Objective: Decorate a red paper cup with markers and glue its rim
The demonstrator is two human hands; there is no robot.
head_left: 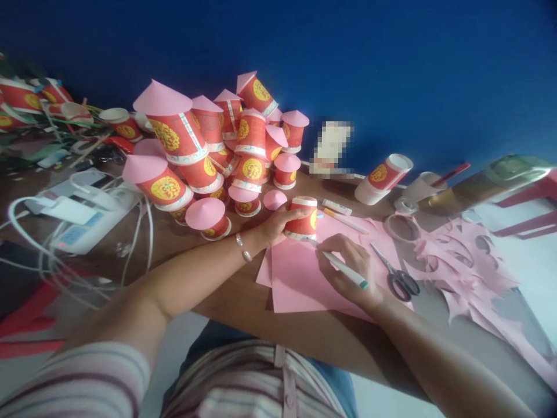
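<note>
My left hand is wrapped round a red paper cup that stands upside down, its rim low over pink paper. My right hand grips a white marker with a green end, like a pen, its tip close to the lower edge of the cup. Whether the tip touches the cup or the paper I cannot tell. Scissors with dark handles lie to the right of my right hand. A yellow pencil-like stick lies behind it.
Several red cups with pink paper cones are piled at the back left. Left of them are a power strip and tangled white cables. Pink scraps, a tape roll and stacked cups are on the right.
</note>
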